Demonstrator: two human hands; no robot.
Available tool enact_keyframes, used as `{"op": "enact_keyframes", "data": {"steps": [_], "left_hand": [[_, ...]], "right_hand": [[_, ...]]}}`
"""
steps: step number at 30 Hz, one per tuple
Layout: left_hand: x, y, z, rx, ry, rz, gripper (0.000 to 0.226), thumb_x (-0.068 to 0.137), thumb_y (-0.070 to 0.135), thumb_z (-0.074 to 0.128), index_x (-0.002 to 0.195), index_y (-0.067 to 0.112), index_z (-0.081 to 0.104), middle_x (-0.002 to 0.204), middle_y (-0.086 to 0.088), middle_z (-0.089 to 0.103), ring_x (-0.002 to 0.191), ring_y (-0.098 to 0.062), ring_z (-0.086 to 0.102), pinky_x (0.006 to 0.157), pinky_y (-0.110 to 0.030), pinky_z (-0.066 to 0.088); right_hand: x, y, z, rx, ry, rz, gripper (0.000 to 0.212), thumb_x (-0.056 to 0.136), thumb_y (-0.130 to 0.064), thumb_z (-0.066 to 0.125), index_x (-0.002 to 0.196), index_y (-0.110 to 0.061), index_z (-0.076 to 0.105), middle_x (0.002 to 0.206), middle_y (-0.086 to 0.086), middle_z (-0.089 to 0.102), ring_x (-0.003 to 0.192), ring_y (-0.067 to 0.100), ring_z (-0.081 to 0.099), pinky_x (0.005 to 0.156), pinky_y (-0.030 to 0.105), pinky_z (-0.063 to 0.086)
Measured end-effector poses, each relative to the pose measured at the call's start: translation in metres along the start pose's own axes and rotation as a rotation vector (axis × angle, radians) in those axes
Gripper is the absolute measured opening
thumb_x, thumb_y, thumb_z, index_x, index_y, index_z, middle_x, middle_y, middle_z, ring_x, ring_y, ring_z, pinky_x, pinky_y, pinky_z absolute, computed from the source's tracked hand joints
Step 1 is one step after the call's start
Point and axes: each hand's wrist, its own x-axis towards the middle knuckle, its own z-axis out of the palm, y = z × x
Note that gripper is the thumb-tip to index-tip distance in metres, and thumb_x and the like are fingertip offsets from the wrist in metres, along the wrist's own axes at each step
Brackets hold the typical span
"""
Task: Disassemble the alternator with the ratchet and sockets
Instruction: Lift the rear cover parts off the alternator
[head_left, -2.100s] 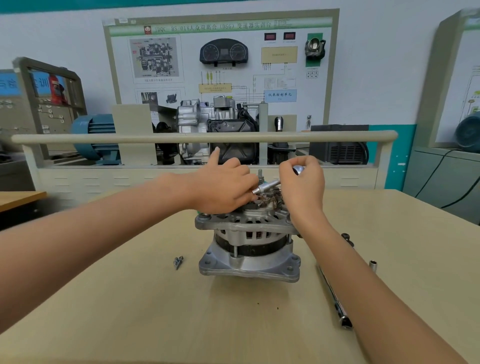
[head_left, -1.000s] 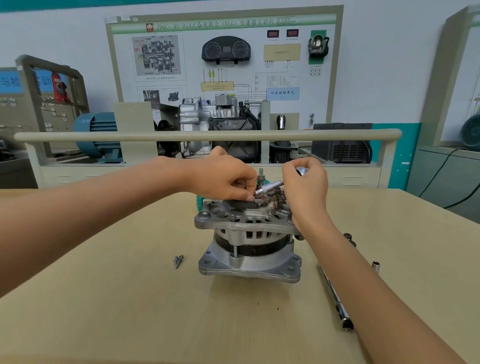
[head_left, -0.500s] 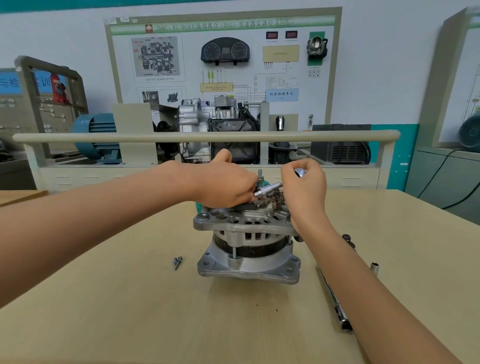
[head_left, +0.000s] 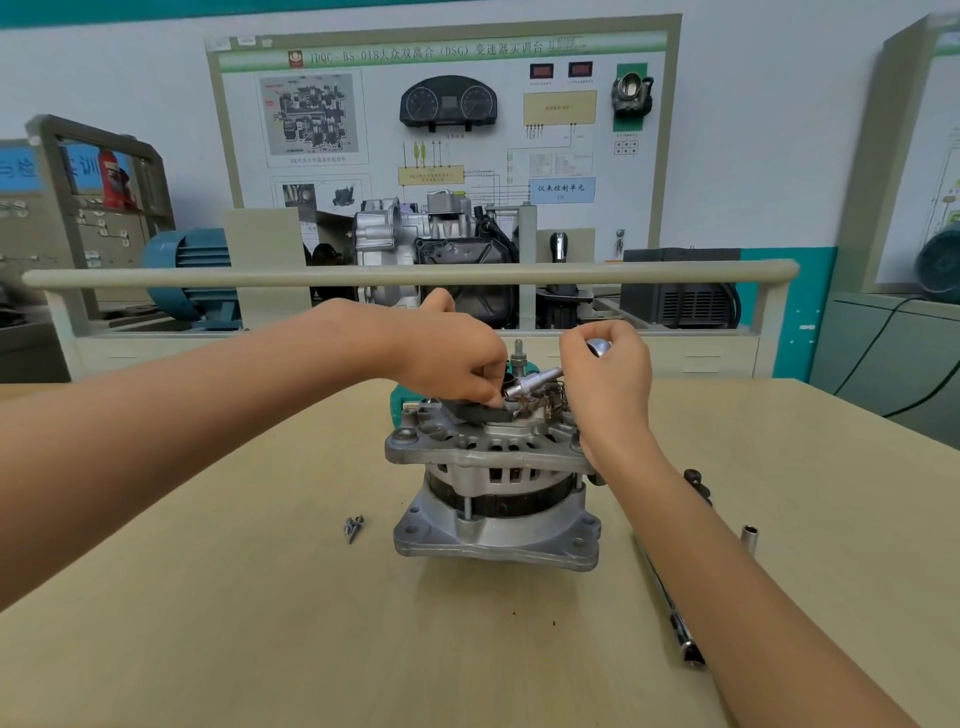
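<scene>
The right hand (head_left: 605, 384) grips the driver (head_left: 535, 383), the left hand (head_left: 452, 358) pinches the black part (head_left: 480, 413); keep the driver straight on the alternator (head_left: 493, 467) screw.

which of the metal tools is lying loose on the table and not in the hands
The long bar on the table under the right forearm. The short knob-topped driver is gripped by the right hand atop the alternator.

On the tan table (head_left: 260, 623) stand the alternator (head_left: 496, 499), loose screws (head_left: 353, 528), a ratchet (head_left: 670, 608) and socket (head_left: 749, 540).
</scene>
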Motion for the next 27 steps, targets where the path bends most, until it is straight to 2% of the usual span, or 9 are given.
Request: {"op": "enact_keyframes", "data": {"steps": [4,9,11,14,16,18,21,24,27], "left_hand": [[0.002,0.011,-0.009,0.057,-0.131,-0.096,0.026,0.100,0.037,0.039,0.092,0.016,0.053,0.070,0.007,0.044,0.076,-0.015,0.042,0.099,-0.041,0.020],[0.006,0.027,-0.016,0.154,-0.223,-0.162,0.024,0.102,0.025,0.030,0.092,0.009,0.044,0.068,0.000,0.035,0.062,-0.014,0.029,0.085,-0.040,0.028],[0.006,0.033,-0.015,0.197,-0.216,-0.181,0.017,0.101,0.016,0.027,0.094,0.009,0.040,0.068,0.000,0.034,0.063,-0.015,0.027,0.084,-0.039,0.024],[0.004,0.037,-0.013,0.196,-0.218,-0.165,0.015,0.097,0.008,0.025,0.099,0.009,0.040,0.070,0.000,0.039,0.074,-0.019,0.033,0.101,-0.046,0.018],[0.003,0.035,-0.011,0.204,-0.198,-0.128,0.013,0.096,0.008,0.026,0.091,0.012,0.037,0.071,0.001,0.041,0.071,-0.017,0.036,0.104,-0.046,0.013],[0.002,0.032,-0.007,0.248,-0.153,-0.097,0.020,0.094,0.010,0.027,0.077,0.017,0.032,0.070,0.000,0.044,0.065,-0.015,0.035,0.097,-0.043,0.016],[0.001,0.027,-0.002,0.274,-0.069,-0.046,0.027,0.095,0.014,0.030,0.070,0.021,0.027,0.069,0.000,0.048,0.063,-0.015,0.035,0.083,-0.038,0.015],[0.000,0.025,0.000,0.276,-0.037,-0.013,0.029,0.098,0.018,0.030,0.069,0.020,0.026,0.069,0.000,0.048,0.063,-0.016,0.036,0.082,-0.038,0.015],[0.001,0.024,0.001,0.261,-0.046,-0.011,0.030,0.099,0.020,0.028,0.070,0.018,0.027,0.067,0.001,0.047,0.061,-0.015,0.036,0.084,-0.038,0.015]], "right_hand": [[0.000,0.000,0.000,0.009,-0.012,0.010,0.019,0.089,-0.014,0.050,0.074,-0.023,0.045,0.076,-0.010,0.046,0.058,0.004,0.041,0.047,0.015,0.032],[0.000,0.000,0.000,0.013,-0.020,0.010,0.019,0.089,-0.013,0.050,0.074,-0.023,0.045,0.074,-0.008,0.046,0.056,0.005,0.039,0.047,0.016,0.030],[0.000,-0.001,-0.001,0.010,-0.016,0.014,0.019,0.089,-0.013,0.050,0.074,-0.023,0.045,0.075,-0.008,0.047,0.057,0.005,0.041,0.044,0.013,0.032],[-0.001,-0.002,0.000,0.020,-0.008,0.012,0.020,0.089,-0.011,0.050,0.073,-0.023,0.045,0.074,-0.007,0.047,0.057,0.005,0.041,0.039,0.007,0.031],[-0.001,-0.001,0.000,0.021,-0.006,0.011,0.020,0.089,-0.011,0.051,0.073,-0.023,0.045,0.073,-0.006,0.047,0.056,0.006,0.041,0.038,0.006,0.031],[-0.001,-0.001,0.000,0.014,-0.003,0.011,0.021,0.089,-0.011,0.051,0.073,-0.023,0.045,0.074,-0.007,0.047,0.057,0.005,0.041,0.039,0.007,0.031],[-0.001,-0.001,0.000,0.010,0.000,0.016,0.021,0.089,-0.012,0.051,0.073,-0.024,0.045,0.075,-0.008,0.048,0.059,0.004,0.042,0.043,0.009,0.033],[-0.001,-0.001,0.000,0.003,-0.001,0.020,0.020,0.089,-0.013,0.051,0.073,-0.024,0.045,0.076,-0.009,0.048,0.061,0.004,0.043,0.049,0.017,0.033],[-0.001,-0.001,0.000,0.000,-0.002,0.020,0.020,0.089,-0.012,0.050,0.074,-0.024,0.045,0.077,-0.009,0.048,0.059,0.004,0.043,0.044,0.012,0.033]]}}
